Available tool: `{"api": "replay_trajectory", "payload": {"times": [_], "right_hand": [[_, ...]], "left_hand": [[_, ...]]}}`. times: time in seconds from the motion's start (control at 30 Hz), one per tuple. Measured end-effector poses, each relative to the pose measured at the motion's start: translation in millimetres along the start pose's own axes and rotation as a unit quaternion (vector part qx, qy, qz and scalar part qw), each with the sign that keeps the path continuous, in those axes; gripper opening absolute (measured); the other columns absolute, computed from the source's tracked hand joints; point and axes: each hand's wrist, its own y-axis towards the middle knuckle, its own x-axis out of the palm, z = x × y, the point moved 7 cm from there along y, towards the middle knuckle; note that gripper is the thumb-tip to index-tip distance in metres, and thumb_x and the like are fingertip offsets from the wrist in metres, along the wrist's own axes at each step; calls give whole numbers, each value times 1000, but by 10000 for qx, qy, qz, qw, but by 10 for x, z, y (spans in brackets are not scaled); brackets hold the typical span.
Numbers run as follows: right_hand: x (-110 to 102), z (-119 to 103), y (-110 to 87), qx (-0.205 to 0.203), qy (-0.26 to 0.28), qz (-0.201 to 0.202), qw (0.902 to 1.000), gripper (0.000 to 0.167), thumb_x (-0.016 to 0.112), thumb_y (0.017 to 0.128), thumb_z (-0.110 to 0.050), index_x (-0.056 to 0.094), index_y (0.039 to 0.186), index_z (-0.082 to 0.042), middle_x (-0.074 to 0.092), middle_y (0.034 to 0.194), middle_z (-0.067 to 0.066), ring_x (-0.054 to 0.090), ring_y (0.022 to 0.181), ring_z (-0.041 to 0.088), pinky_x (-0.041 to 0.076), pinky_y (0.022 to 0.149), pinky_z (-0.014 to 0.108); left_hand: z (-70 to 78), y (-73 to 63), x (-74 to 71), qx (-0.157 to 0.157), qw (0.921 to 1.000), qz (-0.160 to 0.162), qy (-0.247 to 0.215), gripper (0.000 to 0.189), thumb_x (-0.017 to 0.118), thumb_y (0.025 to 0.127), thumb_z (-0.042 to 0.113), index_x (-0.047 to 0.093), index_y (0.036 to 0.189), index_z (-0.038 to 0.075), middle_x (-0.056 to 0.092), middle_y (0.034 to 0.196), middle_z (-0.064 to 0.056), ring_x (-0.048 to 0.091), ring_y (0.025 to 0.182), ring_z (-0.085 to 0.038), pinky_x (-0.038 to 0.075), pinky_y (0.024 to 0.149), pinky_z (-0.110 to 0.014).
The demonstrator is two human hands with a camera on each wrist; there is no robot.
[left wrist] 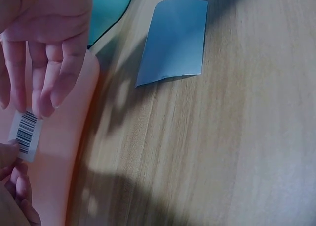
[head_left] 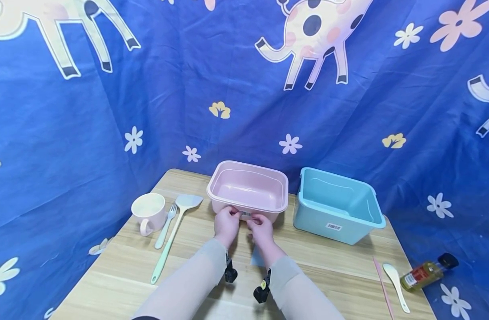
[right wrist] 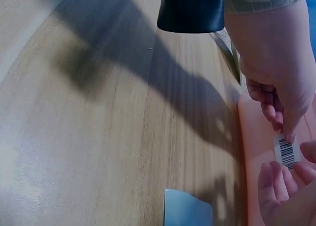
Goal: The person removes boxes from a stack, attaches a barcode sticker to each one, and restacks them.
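Note:
A white barcode sticker (head_left: 246, 214) sits on the front wall of the pink plastic basin (head_left: 248, 167). My left hand (head_left: 226, 226) is at the sticker's left end, its fingers curled and its thumb and forefinger pinching the edge. From the other side my right hand (head_left: 262, 230) reaches in, with loosely extended fingers (left wrist: 54, 90) touching the sticker's right end. Both hands are close against the basin, and the right wrist view shows the sticker (right wrist: 286, 152) between their fingertips. A light-blue flat piece (left wrist: 175, 40) lies on the table below the right hand.
Right of the basin stands a turquoise bin (head_left: 328, 222) with its own barcode. A white mug (head_left: 148, 206), a fork (head_left: 166, 226) and a spatula (head_left: 172, 242) are at left. At right lie a pink stick (head_left: 382, 284), a white spoon (head_left: 396, 284) and a bottle (head_left: 426, 273).

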Motion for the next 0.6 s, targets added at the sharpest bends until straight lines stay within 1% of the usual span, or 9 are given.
{"api": "replay_trajectory", "payload": {"times": [0.07, 0.13, 0.27, 0.33, 0.4, 0.47, 0.53, 0.6], "right_hand": [[12, 4, 5, 26, -8, -91, 10000, 32, 65, 88, 4, 60, 120, 10, 67, 96, 12, 61, 76, 21, 52, 54, 30], [28, 11, 11, 52, -7, -192, 9998, 34, 64, 89, 4, 59, 121, 10, 66, 96, 12, 60, 74, 18, 53, 56, 32], [57, 34, 22, 118, -74, -360, 9993, 36, 64, 89, 4, 60, 124, 8, 65, 97, 11, 59, 75, 18, 56, 65, 43], [66, 41, 26, 137, -106, -425, 9989, 37, 64, 89, 3, 59, 126, 7, 65, 98, 10, 60, 77, 19, 56, 69, 46], [74, 39, 26, 113, -117, -497, 9986, 38, 64, 90, 3, 58, 127, 7, 65, 97, 10, 61, 78, 22, 56, 69, 45], [79, 10, 5, 69, -69, -585, 9982, 39, 64, 90, 3, 56, 128, 10, 66, 97, 12, 62, 80, 25, 56, 64, 39], [80, -62, -43, 50, -13, -673, 9977, 40, 62, 90, 5, 54, 129, 12, 65, 98, 17, 63, 81, 28, 54, 60, 33], [82, -161, -111, 24, 26, -751, 9972, 41, 61, 90, 6, 51, 129, 15, 64, 101, 23, 62, 78, 27, 51, 57, 27]], "left_hand": [[-2, -1, 1, -7, 10000, -9, 6, 12, 73, 88, 19, 71, 78, 12, 67, 77, 2, 62, 79, -23, 48, 78, -41], [-4, -6, -5, -27, 10000, -5, 29, 12, 73, 88, 19, 70, 78, 12, 67, 77, 2, 62, 79, -23, 48, 77, -42], [-6, -15, -18, -106, 9999, 36, 88, 12, 74, 87, 20, 70, 78, 14, 68, 78, 2, 62, 79, -24, 47, 76, -42], [-3, -18, -24, -112, 9998, 60, 119, 12, 74, 87, 20, 70, 78, 14, 68, 78, 2, 63, 79, -25, 47, 76, -43], [-2, -19, -26, -127, 9998, 72, 130, 11, 75, 87, 20, 70, 79, 14, 68, 78, 2, 63, 79, -25, 47, 76, -43], [-1, -20, -29, -124, 9998, 74, 135, 11, 74, 87, 20, 71, 80, 13, 68, 79, 1, 63, 80, -25, 47, 76, -43], [-4, -18, -31, -140, 9998, 68, 131, 10, 74, 87, 20, 71, 82, 13, 69, 80, 1, 63, 80, -25, 47, 76, -43], [-7, -20, -37, -158, 9998, 73, 139, 10, 74, 87, 21, 70, 83, 13, 69, 80, 1, 64, 81, -25, 47, 76, -43]]}}
